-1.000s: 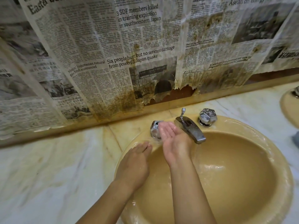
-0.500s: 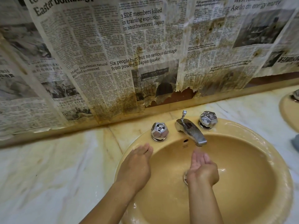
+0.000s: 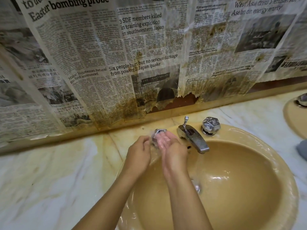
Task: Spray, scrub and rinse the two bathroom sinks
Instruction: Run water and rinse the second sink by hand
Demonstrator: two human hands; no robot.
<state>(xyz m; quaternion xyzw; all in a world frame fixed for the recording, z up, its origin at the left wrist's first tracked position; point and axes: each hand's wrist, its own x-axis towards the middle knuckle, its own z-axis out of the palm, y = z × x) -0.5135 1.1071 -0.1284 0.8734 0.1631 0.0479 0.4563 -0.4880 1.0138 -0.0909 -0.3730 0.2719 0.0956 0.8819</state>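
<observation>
The tan oval sink [image 3: 249, 188] is wet, with water pooled around its drain [image 3: 196, 187]. A chrome spout [image 3: 193, 140] sits at its back, with a faceted right knob [image 3: 211, 125] beside it. The left knob [image 3: 159, 131] is partly hidden by my hands and blurred by splashing water. My right hand [image 3: 171, 146] is cupped palm up against that knob, wet, holding no tool. My left hand [image 3: 139, 153] lies palm down on the sink rim, its fingertips right beside the same knob. The second sink's rim [image 3: 292, 120] shows at the right edge.
Stained, torn newspaper [image 3: 149, 63] covers the wall behind the counter. The marble counter [image 3: 58, 171] spreads to the left and behind the sink. A grey object [image 3: 302, 151] lies at the right edge between the two sinks, too cut off to identify.
My right hand rose from under the spout near the drain to the left knob, bringing water onto it. My left hand slid forward along the rim towards that knob.
</observation>
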